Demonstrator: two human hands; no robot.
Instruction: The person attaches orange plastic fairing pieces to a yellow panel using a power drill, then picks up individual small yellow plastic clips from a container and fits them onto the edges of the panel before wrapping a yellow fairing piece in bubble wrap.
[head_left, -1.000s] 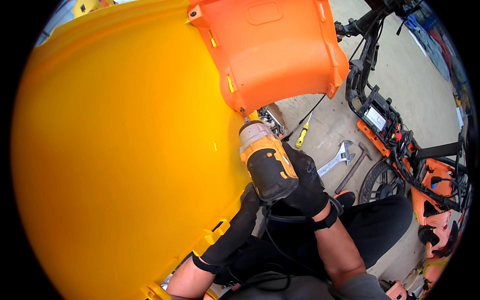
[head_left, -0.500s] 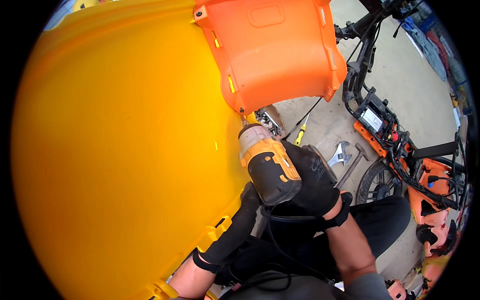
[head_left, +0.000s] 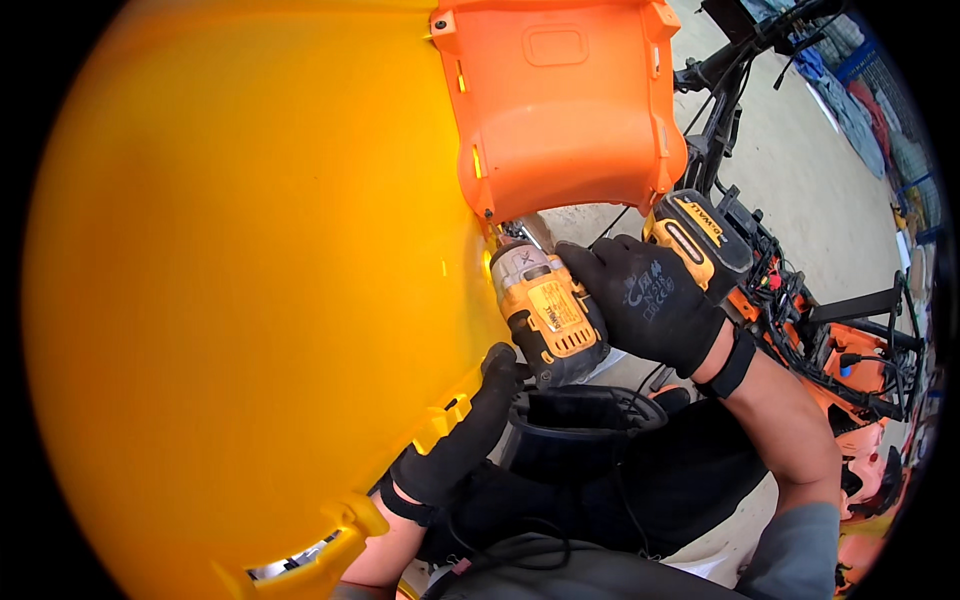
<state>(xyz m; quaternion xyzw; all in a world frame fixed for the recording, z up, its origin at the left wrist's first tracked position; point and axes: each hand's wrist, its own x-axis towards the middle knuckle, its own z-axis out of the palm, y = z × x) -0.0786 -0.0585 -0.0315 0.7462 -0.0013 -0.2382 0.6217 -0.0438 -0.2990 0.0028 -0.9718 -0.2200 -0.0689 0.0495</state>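
My right hand (head_left: pixel 650 305), in a black glove, is closed round the handle of a yellow-and-black cordless impact driver (head_left: pixel 550 310). Its battery (head_left: pixel 705 240) sticks out to the right. The driver's nose is at the lower left corner of an orange plastic panel (head_left: pixel 565 120), where that panel meets a large yellow plastic panel (head_left: pixel 270 290); the bit's tip is hard to make out. A dark screw (head_left: pixel 488 214) sits at this corner. My gloved left hand (head_left: pixel 455 440) grips the yellow panel's right edge, its fingertips close behind the driver and partly hidden.
A stripped black vehicle frame (head_left: pixel 760 250) with cables and orange parts stands at the right. Small metal hardware (head_left: pixel 530 230) lies behind the driver's nose. A black open-topped part (head_left: pixel 585 410) is by my legs. Blue cloth (head_left: pixel 850 110) lies far right.
My right hand has turned the driver so its handle and battery now point right, and my forearm has swung outward. The panels appear slightly farther right. The wrench and hammer no longer show.
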